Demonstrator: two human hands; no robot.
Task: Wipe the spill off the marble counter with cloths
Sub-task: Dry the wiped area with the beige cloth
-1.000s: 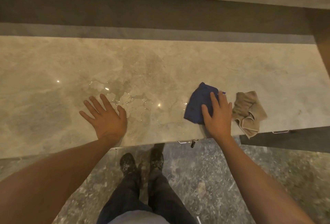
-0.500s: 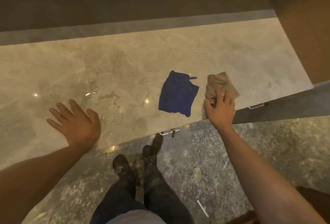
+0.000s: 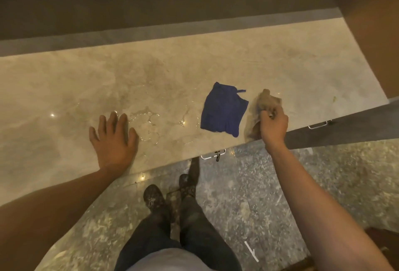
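Observation:
A clear wet spill [image 3: 151, 124] glistens on the beige marble counter [image 3: 194, 70], near its front edge. My left hand [image 3: 114, 141] lies flat on the counter, fingers spread, just left of the spill. A blue cloth [image 3: 223, 112] lies flat to the right of the spill. Right of that, my right hand [image 3: 273, 127] is closed on a crumpled tan cloth [image 3: 262, 103], lifted partly off the counter at the front edge and blurred.
A raised ledge [image 3: 151, 33] runs along the back of the counter. A brown wall [image 3: 371, 33] closes the right end. Drawer handles [image 3: 212, 155] [image 3: 319, 125] stick out below the front edge. My legs and shoes [image 3: 168, 201] stand on a speckled stone floor.
My right hand left the blue cloth, moved right onto the tan cloth, and has now closed on it and bunched it up. My left hand has stayed flat beside the spill.

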